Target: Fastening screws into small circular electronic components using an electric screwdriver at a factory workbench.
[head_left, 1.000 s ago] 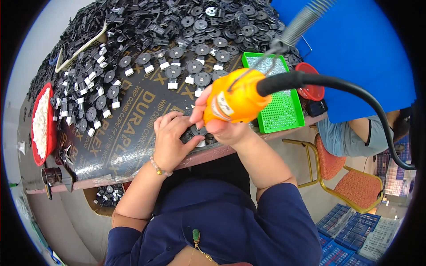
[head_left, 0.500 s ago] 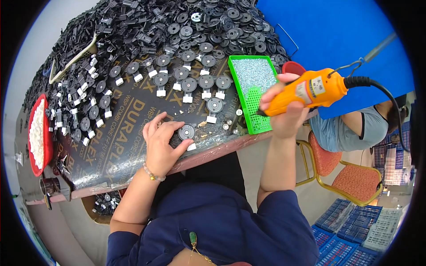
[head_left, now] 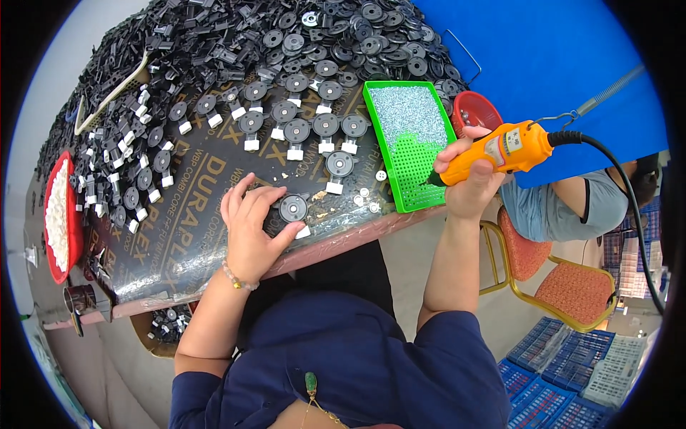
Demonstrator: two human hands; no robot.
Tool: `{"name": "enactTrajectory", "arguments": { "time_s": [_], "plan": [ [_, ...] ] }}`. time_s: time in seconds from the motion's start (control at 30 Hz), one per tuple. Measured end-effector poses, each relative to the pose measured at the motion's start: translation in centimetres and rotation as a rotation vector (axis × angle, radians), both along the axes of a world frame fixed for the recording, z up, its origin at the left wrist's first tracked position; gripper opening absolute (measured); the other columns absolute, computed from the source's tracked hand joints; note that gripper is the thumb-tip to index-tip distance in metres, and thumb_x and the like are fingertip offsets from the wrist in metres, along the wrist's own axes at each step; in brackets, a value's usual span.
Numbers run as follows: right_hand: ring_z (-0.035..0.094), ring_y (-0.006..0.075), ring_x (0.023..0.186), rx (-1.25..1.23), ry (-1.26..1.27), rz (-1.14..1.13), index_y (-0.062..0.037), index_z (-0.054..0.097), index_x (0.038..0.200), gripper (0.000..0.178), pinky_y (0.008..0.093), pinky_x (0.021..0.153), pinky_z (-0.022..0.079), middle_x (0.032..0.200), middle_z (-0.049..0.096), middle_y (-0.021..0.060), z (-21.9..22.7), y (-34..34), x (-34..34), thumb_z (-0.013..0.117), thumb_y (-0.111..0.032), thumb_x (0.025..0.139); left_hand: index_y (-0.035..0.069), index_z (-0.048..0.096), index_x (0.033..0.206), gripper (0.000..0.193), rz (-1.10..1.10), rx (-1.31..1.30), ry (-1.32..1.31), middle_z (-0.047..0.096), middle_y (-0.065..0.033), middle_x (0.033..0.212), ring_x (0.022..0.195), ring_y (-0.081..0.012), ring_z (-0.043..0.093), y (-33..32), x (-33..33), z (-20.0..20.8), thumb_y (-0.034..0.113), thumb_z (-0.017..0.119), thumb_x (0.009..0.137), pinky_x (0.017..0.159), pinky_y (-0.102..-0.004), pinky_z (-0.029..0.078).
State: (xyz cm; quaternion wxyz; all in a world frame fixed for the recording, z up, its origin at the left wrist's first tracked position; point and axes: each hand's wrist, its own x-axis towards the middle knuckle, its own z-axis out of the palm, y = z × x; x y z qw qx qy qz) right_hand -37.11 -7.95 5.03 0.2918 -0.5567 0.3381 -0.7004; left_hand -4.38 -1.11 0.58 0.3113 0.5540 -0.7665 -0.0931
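Note:
My left hand (head_left: 251, 232) rests on the dark table, thumb and fingers closed around a black disc part (head_left: 293, 208) with a white block at its lower edge. My right hand (head_left: 471, 175) grips an orange electric screwdriver (head_left: 506, 151), its dark tip pointing left and down over the green tray (head_left: 395, 201). Tiny silvery pieces, apparently screws, fill the tray's far part; its near part shows bare perforated green. Several assembled black discs with white blocks (head_left: 339, 164) lie beyond my left hand. A few small round pieces (head_left: 363, 193) lie between it and the tray.
Black parts (head_left: 236, 39) are heaped across the far table. At left stands a red basin (head_left: 73, 214) of white pieces; a red bowl (head_left: 477, 107) sits behind the tray. The screwdriver hangs from a spring (head_left: 609, 91) and trails a black cord (head_left: 625, 186). Another person (head_left: 572, 204) is at right.
My right hand has moved the screwdriver to the right, and its tip is now over the tray's perforated part. My left hand keeps its hold on the disc part. The view has shifted slightly.

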Motion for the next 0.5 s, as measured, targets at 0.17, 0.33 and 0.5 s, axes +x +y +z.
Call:
{"name": "enactTrajectory", "arguments": {
  "time_s": [0.17,0.33,0.5],
  "plan": [
    [0.062,0.0137,0.057,0.008,0.002,-0.003,0.0013,0.054,0.117,0.075,0.0236,0.053,0.052,0.075,0.067,0.0105,-0.11,0.09,0.03,0.069,-0.066,0.088,0.012,0.069,0.121,0.056,-0.004,0.005,-0.013,0.067,-0.0049,0.119,0.136,-0.0357,0.047,0.03,-0.01,-0.12,0.033,0.088,0.072,0.115,-0.0543,0.025],
    [0.062,0.0136,0.057,-0.017,0.018,0.0,0.0014,0.054,0.117,0.075,0.0235,0.053,0.052,0.075,0.067,0.0106,-0.06,0.21,0.17,0.07,-0.066,0.088,0.011,0.069,0.12,0.056,-0.006,0.005,-0.023,0.067,-0.0054,0.119,0.135,-0.0357,0.047,0.07,0.11,-0.01,0.035,0.087,0.073,0.115,-0.0545,0.025],
    [0.061,0.0132,0.057,-0.019,0.011,0.008,0.0016,0.054,0.118,0.076,0.0232,0.053,0.051,0.075,0.067,0.0104,-0.11,0.22,0.28,0.07,-0.066,0.088,0.011,0.069,0.12,0.055,-0.005,0.003,-0.018,0.067,-0.0059,0.119,0.136,-0.0355,0.046,0.03,0.24,-0.16,0.037,0.086,0.075,0.116,-0.055,0.024]
  ]
}}
